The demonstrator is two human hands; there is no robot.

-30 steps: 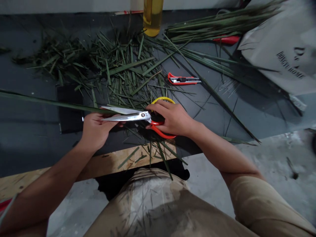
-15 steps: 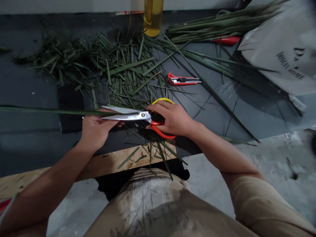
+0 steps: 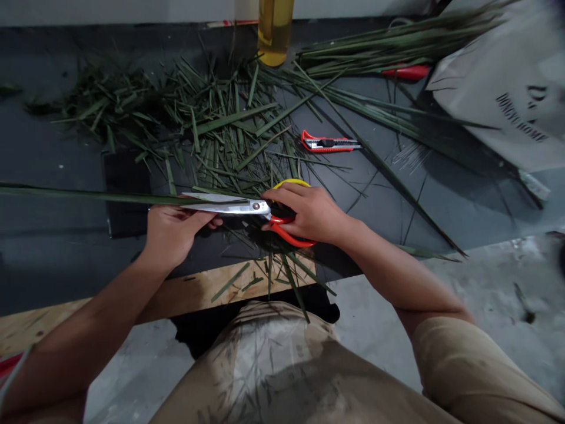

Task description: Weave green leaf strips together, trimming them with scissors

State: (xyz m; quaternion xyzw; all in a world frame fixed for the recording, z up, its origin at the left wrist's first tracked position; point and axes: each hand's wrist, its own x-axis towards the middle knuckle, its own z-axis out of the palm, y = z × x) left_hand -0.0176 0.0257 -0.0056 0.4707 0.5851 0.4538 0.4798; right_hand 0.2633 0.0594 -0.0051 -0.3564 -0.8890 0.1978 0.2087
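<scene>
L hand (image 3: 174,238) — palm up, fingers curled, gripping long narrow green leaf blade (image 3: 88,195) to keep it laid along steel scissor blades (image 3: 225,206). R hand (image 3: 309,215) — closed round red-and-yellow scissor handles (image 3: 291,237), over dark desk (image 3: 66,271).

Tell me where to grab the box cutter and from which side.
Probably best to take the box cutter by its red handle, coming from above at the left end. It lies flat on the dark surface, with its metal tip pointing right, away from that end.
</scene>
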